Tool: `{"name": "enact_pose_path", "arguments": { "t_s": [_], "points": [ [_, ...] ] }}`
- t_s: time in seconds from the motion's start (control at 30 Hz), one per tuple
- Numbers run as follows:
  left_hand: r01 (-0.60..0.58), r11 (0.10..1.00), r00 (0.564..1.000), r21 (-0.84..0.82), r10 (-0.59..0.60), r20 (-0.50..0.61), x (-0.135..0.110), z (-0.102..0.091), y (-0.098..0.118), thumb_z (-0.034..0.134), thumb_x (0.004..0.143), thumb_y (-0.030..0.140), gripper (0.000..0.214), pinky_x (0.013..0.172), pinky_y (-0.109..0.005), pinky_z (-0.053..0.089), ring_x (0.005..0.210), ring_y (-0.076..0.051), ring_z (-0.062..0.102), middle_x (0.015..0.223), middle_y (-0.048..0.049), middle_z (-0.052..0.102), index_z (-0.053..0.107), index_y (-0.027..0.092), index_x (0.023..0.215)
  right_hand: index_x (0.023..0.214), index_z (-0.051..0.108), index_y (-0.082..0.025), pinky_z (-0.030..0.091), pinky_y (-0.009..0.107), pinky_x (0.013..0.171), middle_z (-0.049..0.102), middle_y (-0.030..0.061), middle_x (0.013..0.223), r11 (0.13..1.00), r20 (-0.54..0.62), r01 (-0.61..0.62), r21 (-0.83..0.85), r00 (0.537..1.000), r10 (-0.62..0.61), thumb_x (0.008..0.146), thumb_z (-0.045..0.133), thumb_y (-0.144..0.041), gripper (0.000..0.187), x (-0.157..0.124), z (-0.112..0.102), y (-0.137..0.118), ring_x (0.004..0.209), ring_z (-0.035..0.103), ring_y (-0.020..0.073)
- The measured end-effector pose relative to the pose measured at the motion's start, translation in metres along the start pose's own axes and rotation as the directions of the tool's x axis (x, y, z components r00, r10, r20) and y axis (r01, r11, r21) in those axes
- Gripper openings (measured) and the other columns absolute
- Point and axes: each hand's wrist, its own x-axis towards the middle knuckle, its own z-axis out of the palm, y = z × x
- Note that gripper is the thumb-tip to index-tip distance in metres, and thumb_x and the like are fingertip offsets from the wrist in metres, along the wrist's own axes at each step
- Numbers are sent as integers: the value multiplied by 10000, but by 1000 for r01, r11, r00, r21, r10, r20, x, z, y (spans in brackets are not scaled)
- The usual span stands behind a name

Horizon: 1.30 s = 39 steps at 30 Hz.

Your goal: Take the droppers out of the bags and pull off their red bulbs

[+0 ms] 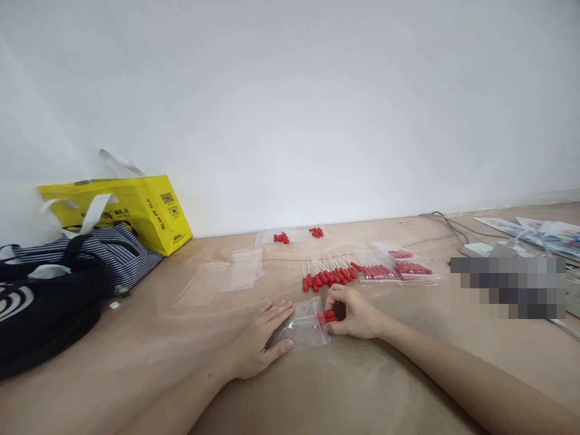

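Observation:
A clear zip bag (303,329) lies flat on the table in front of me. My left hand (263,341) rests on its left part, fingers stretched out and thumb apart. At the bag's right end, my right hand (353,311) pinches red-tipped sticks (330,316); their red ends show at the bag's mouth, partly hidden by my fingers. Just beyond my hands is a row of loose red-tipped sticks (327,276), pale stems pointing away. To their right lie filled clear bags (413,269) with red ends inside.
Flat clear bags (242,269) lie left of the row. Small red pieces (281,238) sit on plastic near the wall. A yellow bag (170,223), a striped bag (127,254) and a black bag (49,320) stand left. Cables (453,225) and printed sheets (544,235) lie right.

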Motion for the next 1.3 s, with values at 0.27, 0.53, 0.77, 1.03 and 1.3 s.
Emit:
{"name": "enact_pose_path", "arguments": {
  "t_s": [0.27, 0.53, 0.77, 1.03, 1.3],
  "points": [
    [46, 996, 998, -74, -49, -42, -5, 0, -7, 413, 813, 449, 523, 1020, -409, 237, 1244, -217, 269, 1373, -44, 285, 326, 240, 1284, 759, 456, -177, 363, 201, 519, 535, -37, 625, 850, 74, -137, 509, 991, 115, 668, 639, -344, 264, -16, -14, 12, 538, 464, 68],
    [134, 967, 945, -217, -190, -266, 1, 3, -12, 510, 748, 371, 302, 889, -325, 379, 1001, -196, 509, 1071, -38, 576, 569, 223, 1005, 739, 482, -180, 398, 222, 545, 556, -27, 634, 843, -272, -26, 538, 941, 202, 643, 650, -354, 260, -8, -56, 19, 556, 503, 86],
    [449, 836, 857, -315, -503, -114, 4, -8, -17, 663, 526, 434, 646, 618, -270, 421, 741, -196, 557, 876, -37, 594, 486, 155, 1081, 787, 474, -188, 399, 222, 506, 534, -22, 638, 984, -569, 53, 168, 821, 53, 731, 536, -294, 135, 35, -27, 19, 535, 504, 103],
    [399, 861, 840, -317, -481, -249, -2, -14, -37, 522, 641, 473, 305, 526, -218, 358, 600, -158, 515, 562, 24, 528, 545, 169, 612, 876, 561, -171, 368, 226, 618, 573, 65, 871, 786, -210, 23, -618, 958, -194, 792, 392, -86, 207, 73, 21, 5, 746, 534, 142],
    [791, 472, 258, -388, -834, -488, -10, -46, -98, 445, 713, 478, 366, 682, -350, 416, 828, -279, 567, 847, -88, 627, 600, 167, 830, 878, 579, -161, 326, 252, 643, 588, 75, 835, 701, -116, 37, -712, 979, -169, 829, 380, -149, 205, 70, 29, 0, 764, 515, 159]
  ]
}}
